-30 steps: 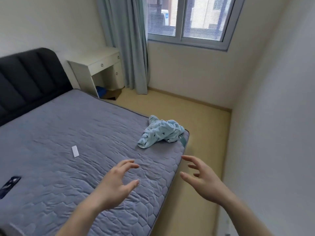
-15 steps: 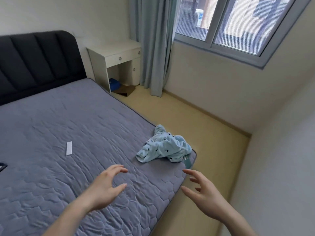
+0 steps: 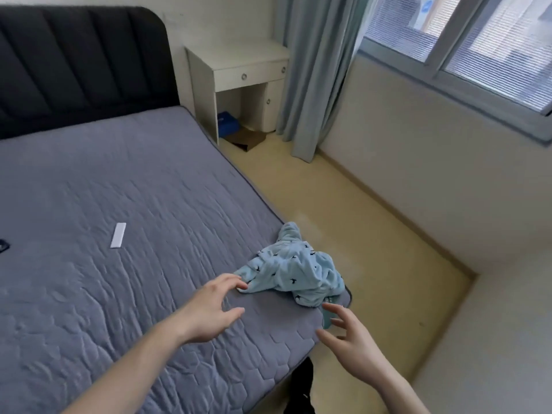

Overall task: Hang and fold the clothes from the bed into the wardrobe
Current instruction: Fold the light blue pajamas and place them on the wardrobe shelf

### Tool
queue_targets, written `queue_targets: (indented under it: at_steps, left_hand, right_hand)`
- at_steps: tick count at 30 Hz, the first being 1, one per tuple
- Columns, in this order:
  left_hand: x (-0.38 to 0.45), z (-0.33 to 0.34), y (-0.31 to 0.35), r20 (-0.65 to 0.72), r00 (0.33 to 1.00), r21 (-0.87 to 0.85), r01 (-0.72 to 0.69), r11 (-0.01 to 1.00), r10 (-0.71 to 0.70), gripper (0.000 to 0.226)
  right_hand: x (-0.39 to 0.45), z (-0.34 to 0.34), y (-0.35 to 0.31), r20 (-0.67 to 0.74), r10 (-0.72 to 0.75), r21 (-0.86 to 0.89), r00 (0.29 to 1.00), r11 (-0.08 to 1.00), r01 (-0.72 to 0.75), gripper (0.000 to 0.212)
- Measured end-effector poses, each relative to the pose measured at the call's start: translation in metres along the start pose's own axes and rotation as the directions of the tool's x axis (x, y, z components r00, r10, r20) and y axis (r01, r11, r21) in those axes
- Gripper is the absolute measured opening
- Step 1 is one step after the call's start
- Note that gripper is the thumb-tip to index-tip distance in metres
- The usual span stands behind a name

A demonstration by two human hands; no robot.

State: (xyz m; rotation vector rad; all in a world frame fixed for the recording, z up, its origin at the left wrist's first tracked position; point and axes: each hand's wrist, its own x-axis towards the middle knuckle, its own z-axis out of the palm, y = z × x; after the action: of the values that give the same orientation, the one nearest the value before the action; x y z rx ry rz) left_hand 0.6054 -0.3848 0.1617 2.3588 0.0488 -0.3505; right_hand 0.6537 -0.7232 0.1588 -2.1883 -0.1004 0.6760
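A crumpled light-blue garment [image 3: 294,271] with small dark marks lies at the near right corner of the grey quilted bed [image 3: 125,234]. My left hand [image 3: 213,310] hovers over the mattress with fingers spread, its fingertips at the garment's near left edge. My right hand [image 3: 351,336] is open just off the bed's corner, below the garment, with fingers spread and not holding anything. The wardrobe is not in view.
A small white flat object [image 3: 118,235] lies on the mattress at mid-left. A dark headboard [image 3: 77,64] stands at the back, beside a white bedside table [image 3: 239,82] and a grey-blue curtain [image 3: 316,76]. Beige floor runs along the bed's right side, walls close by.
Both hands have moved forward toward the garment; the left fingertips now reach its edge. The view has turned left and come closer to the bed corner.
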Motion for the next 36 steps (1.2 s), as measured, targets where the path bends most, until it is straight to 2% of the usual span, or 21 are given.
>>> queue_targets:
  at_steps: [3,7,11,15,20,28,30,32,34,36]
  left_hand:
    - [0.021,0.009,-0.007,-0.057,0.989,-0.019,0.136,0.991,-0.137,0.040]
    - [0.055,0.026,-0.002,-0.088,0.942,-0.047,0.322,0.946,-0.325,0.038]
    - [0.101,0.048,0.007,-0.113,0.883,-0.101,0.445,0.890,-0.455,0.036]
    - [0.155,0.079,0.008,-0.120,0.855,-0.158,0.485,0.860,-0.504,0.033]
    - [0.211,0.120,-0.014,-0.061,0.854,-0.156,0.503,0.850,-0.516,0.033]
    - [0.229,0.166,-0.069,-0.051,0.831,-0.124,0.544,0.830,-0.553,0.031]
    - [0.215,0.169,-0.074,-0.046,0.821,-0.123,0.560,0.819,-0.569,0.031]
    - [0.197,0.170,-0.072,-0.035,0.804,-0.130,0.585,0.800,-0.594,0.030]
    - [0.178,0.169,-0.066,-0.019,0.787,-0.130,0.609,0.782,-0.617,0.031]
    - [0.160,0.166,-0.056,-0.003,0.781,-0.130,0.619,0.774,-0.625,0.032]
  right_hand:
    - [0.064,-0.021,0.014,0.054,-0.004,-0.006,0.999,1.000,0.004,0.047]
    - [0.156,-0.045,0.047,0.141,0.045,0.015,0.989,0.999,-0.047,0.044]
    - [0.248,-0.052,0.096,0.214,0.121,-0.061,0.969,0.992,-0.110,0.061]
    - [0.337,-0.043,0.140,0.273,0.199,-0.215,0.941,0.966,-0.142,0.071]
    - [0.428,-0.008,0.189,0.311,0.244,-0.399,0.918,0.911,-0.107,0.072]
    - [0.499,0.055,0.252,0.400,0.335,-0.632,0.853,0.775,-0.008,0.064]
    - [0.493,0.056,0.255,0.391,0.315,-0.597,0.865,0.802,-0.022,0.053]
    - [0.478,0.055,0.247,0.355,0.236,-0.489,0.905,0.872,-0.035,0.030]
    - [0.454,0.051,0.223,0.308,0.167,-0.282,0.937,0.956,-0.078,0.013]
    - [0.423,0.046,0.188,0.317,0.167,-0.031,0.934,0.986,-0.166,0.011]
